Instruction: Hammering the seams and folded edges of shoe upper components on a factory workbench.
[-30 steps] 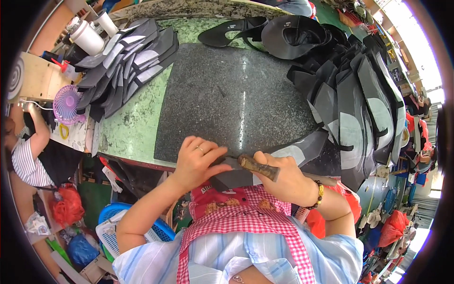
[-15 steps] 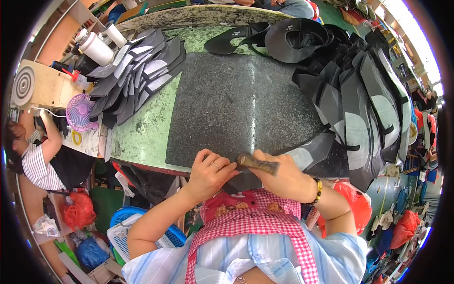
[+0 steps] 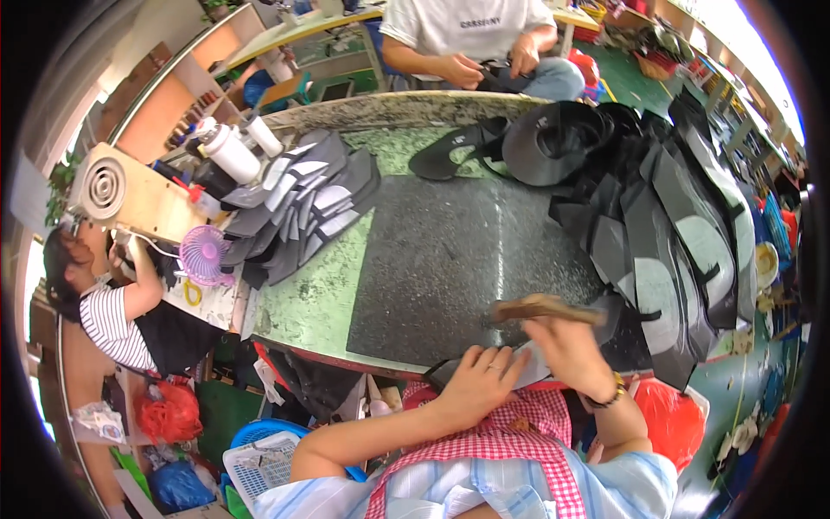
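Note:
My left hand (image 3: 480,385) lies flat on a curved dark piece with a pale grey patch (image 3: 538,367) at the near edge of the table, its fingers spread. My right hand (image 3: 566,359) grips a short brown wooden-handled hammer (image 3: 549,308), raised a little above the piece and slightly blurred. Beneath and beyond lies a black speckled slab (image 3: 432,268). Part of the dark piece is hidden under my left hand.
On the right is a heap of dark cut pieces (image 3: 661,259); another stack (image 3: 303,203) lies at the left. Black curved visors (image 3: 545,147) sit at the back. A purple fan (image 3: 205,253) stands left. One person sits across the table, another works at the left.
My right hand has lifted the hammer away from my left fingers. My left hand has flattened onto the piece, and more pale patch shows. The view has tilted up, revealing the person opposite.

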Demonstrator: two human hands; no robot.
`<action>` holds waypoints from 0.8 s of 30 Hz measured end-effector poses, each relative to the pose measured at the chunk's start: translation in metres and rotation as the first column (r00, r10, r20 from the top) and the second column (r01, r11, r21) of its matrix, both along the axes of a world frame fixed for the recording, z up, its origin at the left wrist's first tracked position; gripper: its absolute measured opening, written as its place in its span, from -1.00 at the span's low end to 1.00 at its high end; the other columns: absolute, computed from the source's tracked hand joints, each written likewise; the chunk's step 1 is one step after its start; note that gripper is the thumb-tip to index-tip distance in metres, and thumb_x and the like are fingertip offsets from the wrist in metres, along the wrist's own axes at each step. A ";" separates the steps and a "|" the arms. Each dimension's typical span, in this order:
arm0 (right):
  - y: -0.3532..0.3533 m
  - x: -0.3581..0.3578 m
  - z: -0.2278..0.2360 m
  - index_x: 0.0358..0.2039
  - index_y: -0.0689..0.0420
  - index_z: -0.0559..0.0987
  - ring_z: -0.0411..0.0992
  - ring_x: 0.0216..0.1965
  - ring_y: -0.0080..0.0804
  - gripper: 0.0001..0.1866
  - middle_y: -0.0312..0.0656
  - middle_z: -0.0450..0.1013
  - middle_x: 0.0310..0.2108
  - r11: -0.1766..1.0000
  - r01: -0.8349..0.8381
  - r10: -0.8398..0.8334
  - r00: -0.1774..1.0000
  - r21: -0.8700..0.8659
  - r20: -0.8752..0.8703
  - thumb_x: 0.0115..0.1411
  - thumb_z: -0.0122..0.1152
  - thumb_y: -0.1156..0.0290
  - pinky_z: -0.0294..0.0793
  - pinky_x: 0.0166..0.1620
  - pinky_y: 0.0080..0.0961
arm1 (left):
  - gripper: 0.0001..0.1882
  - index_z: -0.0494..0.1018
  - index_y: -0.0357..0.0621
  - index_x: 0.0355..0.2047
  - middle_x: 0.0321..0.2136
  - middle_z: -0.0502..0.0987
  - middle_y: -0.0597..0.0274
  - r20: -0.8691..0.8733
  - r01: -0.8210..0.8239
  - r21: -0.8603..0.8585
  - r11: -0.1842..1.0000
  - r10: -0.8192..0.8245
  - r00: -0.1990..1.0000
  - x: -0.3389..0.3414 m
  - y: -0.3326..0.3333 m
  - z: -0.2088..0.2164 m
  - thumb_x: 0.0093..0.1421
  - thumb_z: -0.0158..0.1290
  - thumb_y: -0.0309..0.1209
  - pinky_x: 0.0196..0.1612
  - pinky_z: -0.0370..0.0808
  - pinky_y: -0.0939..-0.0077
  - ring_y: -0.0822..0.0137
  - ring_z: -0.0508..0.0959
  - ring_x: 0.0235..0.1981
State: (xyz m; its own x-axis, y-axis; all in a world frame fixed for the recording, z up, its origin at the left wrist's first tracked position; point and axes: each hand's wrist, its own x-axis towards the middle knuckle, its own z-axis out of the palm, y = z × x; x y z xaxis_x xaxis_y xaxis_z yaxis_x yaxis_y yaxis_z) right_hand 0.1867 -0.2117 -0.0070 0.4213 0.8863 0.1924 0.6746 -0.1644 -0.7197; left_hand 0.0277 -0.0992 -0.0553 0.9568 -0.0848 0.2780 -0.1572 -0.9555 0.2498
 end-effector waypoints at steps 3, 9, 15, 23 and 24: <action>-0.027 0.015 0.010 0.08 0.27 0.38 0.35 -0.48 -0.59 -0.67 -0.35 0.36 -0.44 0.973 0.193 -0.146 0.938 0.123 -0.316 0.32 -0.01 0.49 0.35 -0.46 -0.62 | -0.49 0.37 -0.25 0.05 -0.26 0.56 -0.14 -0.178 -0.090 -0.184 0.979 0.056 0.982 0.020 0.032 0.011 0.09 0.13 -0.31 -0.19 0.52 0.13 -0.05 0.58 -0.28; -0.110 -0.007 0.013 0.06 0.31 0.38 0.11 -0.68 -0.74 -0.68 -0.43 0.20 -0.63 0.811 0.555 -0.368 0.729 0.184 -0.577 0.35 0.00 0.44 0.11 -0.62 -0.74 | -0.49 0.43 0.00 0.09 -0.27 0.61 -0.06 0.487 -0.636 -0.166 0.754 0.623 0.612 0.038 0.226 0.113 0.13 -0.09 -0.66 -0.25 0.55 0.11 -0.10 0.61 -0.33; -0.122 -0.013 0.014 -0.08 0.25 0.45 0.17 -0.65 -0.74 -0.71 -0.44 0.26 -0.64 0.788 0.585 -0.382 0.707 0.189 -0.595 0.28 0.21 0.37 0.16 -0.58 -0.71 | -0.46 0.37 -0.01 0.17 0.10 0.45 0.01 0.262 -0.890 0.284 0.357 0.864 0.431 -0.008 0.378 0.032 0.15 -0.08 -0.60 0.11 0.40 0.15 -0.04 0.44 0.09; -0.144 0.016 0.067 -0.22 0.21 0.57 0.23 -0.53 -0.72 -0.79 -0.37 0.38 -0.56 0.871 0.475 -0.434 0.863 0.125 -0.257 0.12 0.34 0.51 0.23 -0.49 -0.66 | -0.49 0.41 -0.12 0.10 0.12 0.43 0.06 0.288 -0.090 -0.015 0.996 0.091 0.953 0.135 0.134 0.069 0.14 0.17 -0.29 0.19 0.23 -0.02 0.11 0.37 0.19; -0.150 0.015 0.067 -0.17 0.21 0.55 0.25 -0.46 -0.71 -0.76 -0.36 0.39 -0.44 0.818 0.524 -0.463 0.845 0.238 -0.268 0.13 0.32 0.52 0.26 -0.41 -0.67 | -0.47 0.40 -0.13 0.11 0.12 0.43 0.06 0.289 0.043 0.070 0.997 -0.062 0.955 0.151 0.092 0.077 0.14 0.19 -0.26 0.22 0.20 0.01 0.13 0.36 0.21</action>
